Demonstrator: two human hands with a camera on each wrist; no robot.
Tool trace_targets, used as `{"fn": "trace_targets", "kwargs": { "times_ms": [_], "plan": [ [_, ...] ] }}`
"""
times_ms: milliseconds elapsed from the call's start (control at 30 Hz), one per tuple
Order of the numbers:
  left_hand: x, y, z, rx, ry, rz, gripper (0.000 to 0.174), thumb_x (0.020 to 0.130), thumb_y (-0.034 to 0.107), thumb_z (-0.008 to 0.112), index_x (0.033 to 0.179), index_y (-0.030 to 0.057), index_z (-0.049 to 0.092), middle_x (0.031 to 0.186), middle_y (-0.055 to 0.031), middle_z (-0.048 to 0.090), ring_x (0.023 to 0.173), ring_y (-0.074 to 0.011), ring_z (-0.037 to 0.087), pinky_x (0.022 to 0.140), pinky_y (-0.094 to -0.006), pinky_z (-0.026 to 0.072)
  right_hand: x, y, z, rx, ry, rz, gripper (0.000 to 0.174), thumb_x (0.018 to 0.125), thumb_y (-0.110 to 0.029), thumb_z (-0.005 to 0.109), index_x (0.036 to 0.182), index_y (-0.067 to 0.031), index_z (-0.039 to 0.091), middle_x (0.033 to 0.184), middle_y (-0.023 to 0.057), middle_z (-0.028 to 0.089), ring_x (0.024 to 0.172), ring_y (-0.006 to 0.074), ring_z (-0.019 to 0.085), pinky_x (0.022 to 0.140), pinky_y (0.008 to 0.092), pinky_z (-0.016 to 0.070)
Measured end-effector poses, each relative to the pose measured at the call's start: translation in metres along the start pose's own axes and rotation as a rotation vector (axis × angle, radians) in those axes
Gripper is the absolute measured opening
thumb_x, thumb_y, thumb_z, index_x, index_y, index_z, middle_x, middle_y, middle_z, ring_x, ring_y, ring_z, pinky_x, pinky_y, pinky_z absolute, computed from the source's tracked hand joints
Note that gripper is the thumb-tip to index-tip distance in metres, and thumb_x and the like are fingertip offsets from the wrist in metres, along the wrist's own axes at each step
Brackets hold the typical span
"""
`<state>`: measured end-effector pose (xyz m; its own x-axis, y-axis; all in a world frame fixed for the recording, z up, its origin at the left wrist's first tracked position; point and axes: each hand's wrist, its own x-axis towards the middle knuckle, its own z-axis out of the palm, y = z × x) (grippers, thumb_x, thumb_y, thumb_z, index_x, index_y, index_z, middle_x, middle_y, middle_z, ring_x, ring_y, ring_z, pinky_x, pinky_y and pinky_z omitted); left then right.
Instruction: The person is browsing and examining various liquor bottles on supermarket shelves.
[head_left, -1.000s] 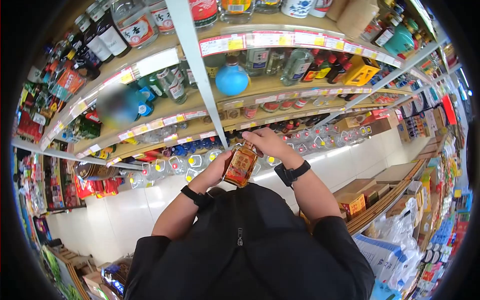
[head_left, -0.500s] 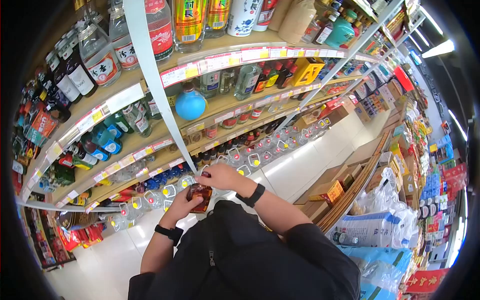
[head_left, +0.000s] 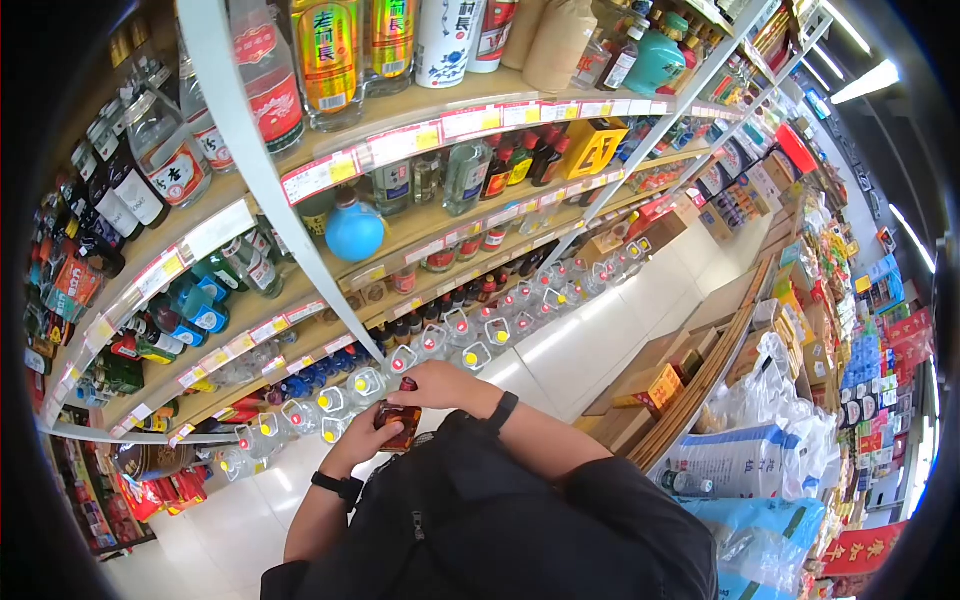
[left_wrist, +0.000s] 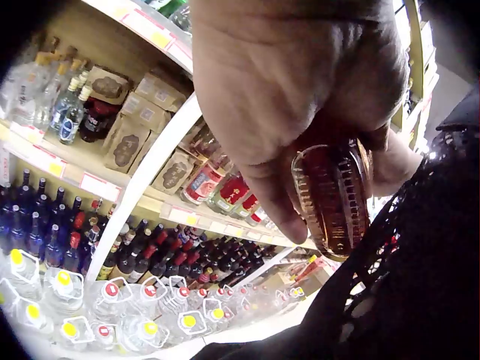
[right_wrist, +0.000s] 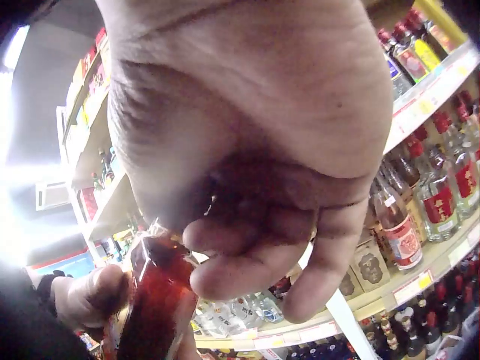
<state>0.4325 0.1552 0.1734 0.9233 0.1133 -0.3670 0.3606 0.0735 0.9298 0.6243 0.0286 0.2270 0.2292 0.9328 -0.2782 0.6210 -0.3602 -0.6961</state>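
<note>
An amber glass bottle [head_left: 399, 424] is held between the two hands in front of the dark-clothed torso. My left hand [head_left: 362, 440] grips the bottle's body, thumb on the near side; the left wrist view shows this hand [left_wrist: 292, 90] around the ribbed glass of the bottle [left_wrist: 331, 201]. At the neck and cap is my right hand [head_left: 452, 390], its fingers curled. In the right wrist view the right hand [right_wrist: 255, 142] covers the top of the reddish bottle [right_wrist: 156, 304], and the left hand [right_wrist: 88, 300] lies on its far side. The cap is mostly hidden.
Shelves [head_left: 480, 115] of bottles run along the left and front, with a white upright post [head_left: 250, 150] between sections. Large clear jugs [head_left: 368, 383] line the floor below. Cartons [head_left: 650, 388] and plastic-wrapped packs [head_left: 745, 455] stand to the right, across a tiled aisle [head_left: 570, 355].
The head view has swung right, so hands and bottle appear further left and lower. The bottle has turned, and its labelled face no longer shows. Both hands have stayed on it.
</note>
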Motion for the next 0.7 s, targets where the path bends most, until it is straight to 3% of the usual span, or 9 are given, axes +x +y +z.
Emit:
{"fn": "trace_targets", "kwargs": {
  "times_ms": [67, 267, 367, 467, 700],
  "plan": [
    [0.02, -0.011, 0.008, 0.006, -0.008, 0.032, 0.052, 0.09, 0.025, 0.067, 0.129, -0.0039, 0.048, 0.117, -0.0126, 0.063, 0.105, -0.0182, 0.061, 0.093, -0.0329, 0.0478, -0.003, 0.02, -0.01, -0.006, -0.026, -0.016, 0.059, 0.085, -0.061, 0.057, 0.084, -0.0027, 0.07, 0.081, 0.0202, 0.067, 0.078, 0.0376, 0.065, 0.071, 0.0442, 0.0507],
    [0.074, 0.019, 0.068, 0.042, 0.011, 0.045, 0.052, 0.09, 0.027, 0.067, 0.129, -0.0031, 0.049, 0.117, -0.0125, 0.062, 0.106, -0.0185, 0.06, 0.093, -0.0327, 0.0469, -0.035, 0.071, -0.065, -0.003, 0.012, -0.033, 0.058, 0.085, -0.06, 0.058, 0.084, -0.0032, 0.069, 0.08, 0.0196, 0.067, 0.077, 0.0374, 0.065, 0.07, 0.0439, 0.0502],
    [0.098, 0.026, 0.092, 0.046, 0.034, 0.058, 0.05, 0.09, 0.027, 0.067, 0.126, -0.0028, 0.049, 0.115, -0.0128, 0.063, 0.104, -0.0179, 0.061, 0.091, -0.0329, 0.0475, -0.045, 0.103, -0.075, -0.023, 0.1, -0.046, 0.053, 0.086, -0.056, 0.059, 0.087, -0.0033, 0.066, 0.08, 0.0194, 0.067, 0.078, 0.0381, 0.064, 0.07, 0.0441, 0.05],
    [0.118, 0.038, 0.11, 0.097, 0.066, 0.056, 0.047, 0.09, 0.026, 0.067, 0.123, -0.0028, 0.05, 0.11, -0.0124, 0.064, 0.1, -0.0174, 0.062, 0.088, -0.0328, 0.0486, -0.051, 0.132, -0.085, 0.024, 0.142, -0.157, 0.046, 0.087, -0.049, 0.063, 0.09, -0.0028, 0.063, 0.077, 0.0182, 0.066, 0.07, 0.0345, 0.065, 0.066, 0.0419, 0.0507],
    [0.152, 0.051, 0.153, 0.119, 0.182, 0.074, 0.042, 0.09, 0.025, 0.068, 0.116, -0.0037, 0.051, 0.104, -0.0133, 0.064, 0.095, -0.0164, 0.062, 0.083, -0.032, 0.0498, -0.063, 0.167, -0.124, 0.204, 0.073, -0.184, 0.04, 0.087, -0.043, 0.067, 0.093, -0.0042, 0.061, 0.072, 0.0136, 0.066, 0.053, 0.0236, 0.064, 0.056, 0.0361, 0.0502]
  ]
}}
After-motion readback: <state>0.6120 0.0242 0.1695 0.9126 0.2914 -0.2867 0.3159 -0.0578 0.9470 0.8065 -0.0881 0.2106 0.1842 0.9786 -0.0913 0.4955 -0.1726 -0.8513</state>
